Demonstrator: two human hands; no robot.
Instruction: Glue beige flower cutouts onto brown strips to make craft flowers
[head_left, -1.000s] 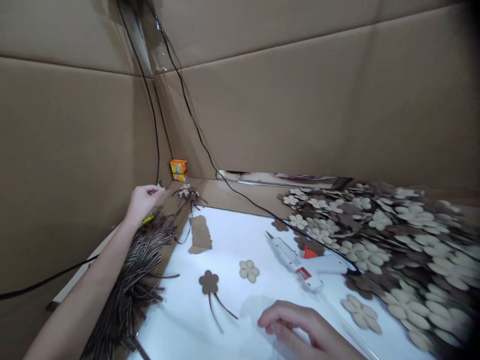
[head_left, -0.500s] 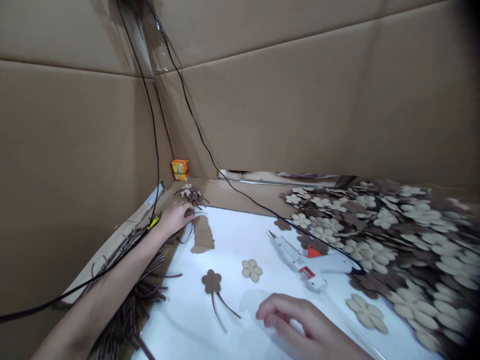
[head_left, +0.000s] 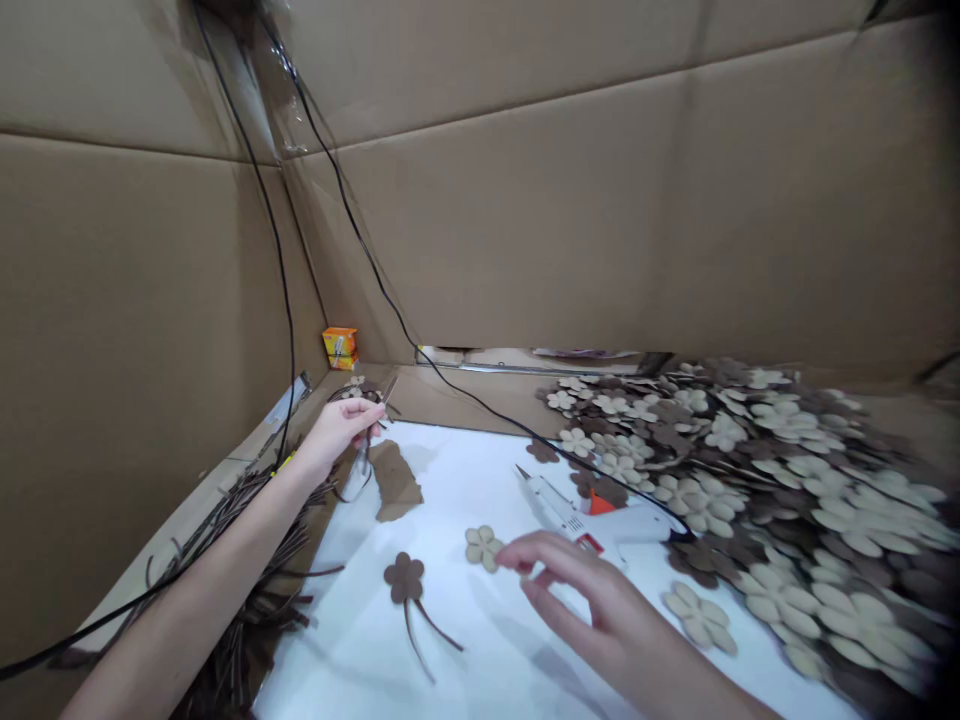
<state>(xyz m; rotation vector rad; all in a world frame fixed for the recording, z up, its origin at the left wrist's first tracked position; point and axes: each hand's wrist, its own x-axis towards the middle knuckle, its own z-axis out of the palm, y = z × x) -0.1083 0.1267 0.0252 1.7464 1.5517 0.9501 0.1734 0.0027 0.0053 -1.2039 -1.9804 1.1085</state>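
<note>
Beige flower [head_left: 482,547] and the two bare hands above a white board [head_left: 450,470]. The flower lies flat, right of the middle of the scene's left half, farther off than the brown flower [head_left: 404,578] and to its right. It is probably very light and soft, like padded felt, with enough body to keep its shape; it should bend without breaking and offer fair friction to the skin. The outer edge of one petal seems the best hold, pinched lightly between thumb and forefinger, since its low profile leaves little to grasp from the sides.

Right hand [head_left: 600,615]: palm down, thumb and forefinger parted, holding nothing visible. The forefinger's tip meets the right edge of the beige flower in this view; whether it presses on the flower or is just above it cannot be told. The thumb is nearer and to the right of it, apart from the petals.

Left hand [head_left: 343,430]: at the far left, thumb and forefinger closed in a pinch on a thin strip [head_left: 390,388], whose free end points up and to the right. The strip is presumably light and limp, best gripped close to the end being guided. The beige flower is well apart from this hand, nearer and to the right, with the cardboard scrap [head_left: 397,482] between them.
</note>
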